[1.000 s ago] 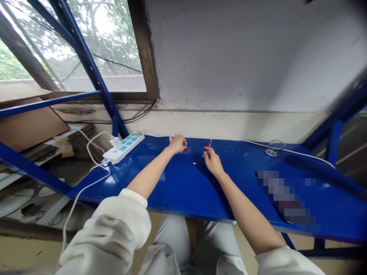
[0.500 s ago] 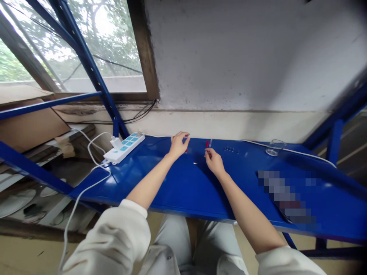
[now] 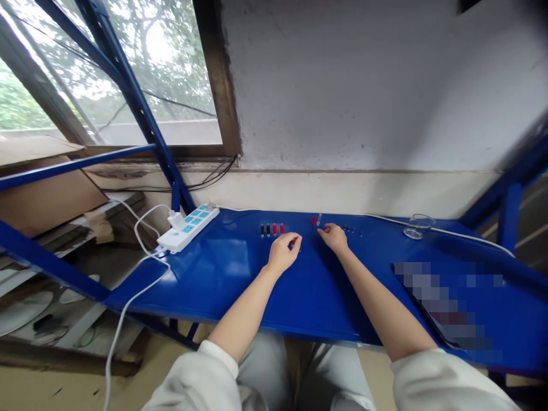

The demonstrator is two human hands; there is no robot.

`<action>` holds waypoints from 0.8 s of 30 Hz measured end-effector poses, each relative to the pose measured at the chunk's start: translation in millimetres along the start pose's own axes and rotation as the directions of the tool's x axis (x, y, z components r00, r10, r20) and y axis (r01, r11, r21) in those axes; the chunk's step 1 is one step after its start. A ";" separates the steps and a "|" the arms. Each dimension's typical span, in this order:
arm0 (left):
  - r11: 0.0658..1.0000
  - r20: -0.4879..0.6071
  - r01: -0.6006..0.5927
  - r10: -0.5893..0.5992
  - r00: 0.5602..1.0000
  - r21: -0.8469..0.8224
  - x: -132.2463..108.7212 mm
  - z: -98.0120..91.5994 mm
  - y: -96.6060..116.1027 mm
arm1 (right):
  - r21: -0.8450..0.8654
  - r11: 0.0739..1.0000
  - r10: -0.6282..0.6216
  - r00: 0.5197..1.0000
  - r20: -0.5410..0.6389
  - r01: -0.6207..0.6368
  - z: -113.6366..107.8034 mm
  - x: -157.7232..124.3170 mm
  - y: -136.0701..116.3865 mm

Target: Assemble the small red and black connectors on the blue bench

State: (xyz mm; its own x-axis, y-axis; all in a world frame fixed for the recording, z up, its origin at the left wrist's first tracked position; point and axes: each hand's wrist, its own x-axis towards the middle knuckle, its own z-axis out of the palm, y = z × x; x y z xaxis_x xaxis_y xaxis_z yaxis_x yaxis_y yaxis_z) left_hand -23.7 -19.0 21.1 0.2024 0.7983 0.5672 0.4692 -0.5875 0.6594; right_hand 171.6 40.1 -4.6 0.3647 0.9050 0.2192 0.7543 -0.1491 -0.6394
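My left hand is over the blue table, its fingers curved with a gap between thumb and fingertips. A tiny pale piece lies by its fingertips. Just behind this hand, two black cylinders and two red cylinders stand in a row. My right hand has its fingers pinched together; whatever they hold is too small to make out. Beyond its fingertips are another red cylinder and a clear, slim piece. Several tiny dark parts lie to its right.
A white power strip with a plug and cable occupies the table's left end. At the right are a clear round container, a white cable and a blurred-out flat object. Blue frame posts rise at both ends.
My left hand has come back toward me and to the right, uncovering the row of black and red cylinders. My right hand stays near the red cylinder and clear piece. The view has shifted slightly.
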 end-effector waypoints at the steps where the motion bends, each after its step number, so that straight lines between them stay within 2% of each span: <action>1: 1.000 0.013 -0.014 0.014 1.000 0.014 -0.8 -0.6 0.7 | -0.024 1.000 0.013 1.000 0.008 -0.013 1.5 4.4 -1.5; 7: 0.996 0.044 -0.060 0.057 0.997 0.065 -2.2 -1.3 1.3 | -0.162 0.986 0.037 0.999 -0.021 -0.040 15.3 23.2 -11.9; 13: 0.991 0.068 -0.071 0.064 0.996 0.110 -2.1 -1.4 -1.5 | -0.173 0.980 -0.104 0.995 -0.006 0.101 24.6 23.2 -17.1; 19: 0.992 0.060 -0.066 0.060 0.996 0.107 -2.0 -3.0 2.3 | -0.080 0.972 -0.222 0.975 0.014 0.222 10.2 3.3 -29.8; 24: 0.990 0.104 -0.079 0.066 0.992 0.120 -0.8 -7.5 8.5 | 0.039 0.919 -0.395 0.918 0.031 0.393 -7.7 -25.7 -36.0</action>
State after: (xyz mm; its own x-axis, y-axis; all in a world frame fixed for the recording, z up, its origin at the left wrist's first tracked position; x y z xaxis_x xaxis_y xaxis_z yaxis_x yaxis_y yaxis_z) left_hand -26.4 -25.6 29.9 0.3214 0.7670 0.5553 0.5518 -0.6283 0.5484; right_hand 139.3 19.1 18.5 0.0201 0.9024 0.4305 0.8151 0.2346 -0.5298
